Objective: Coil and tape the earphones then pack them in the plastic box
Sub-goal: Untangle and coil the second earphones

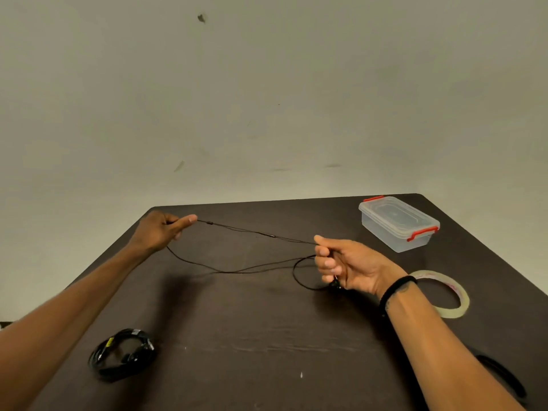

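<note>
Thin black earphones (pixel 255 232) are stretched in the air between my two hands above the dark table (pixel 267 336). My left hand (pixel 161 229) pinches one end of the cord at the far left. My right hand (pixel 345 266) grips the other part, with a small loop and the earbuds hanging below its fingers. Slack cord sags onto the table between the hands. The clear plastic box (pixel 398 222), lid on with red clips, stands at the far right. A roll of clear tape (pixel 444 293) lies flat just behind my right wrist.
A bundled black cable (pixel 123 354) lies near the table's front left. A black strap-like object (pixel 504 378) lies at the front right edge. A plain wall rises behind the table's far edge.
</note>
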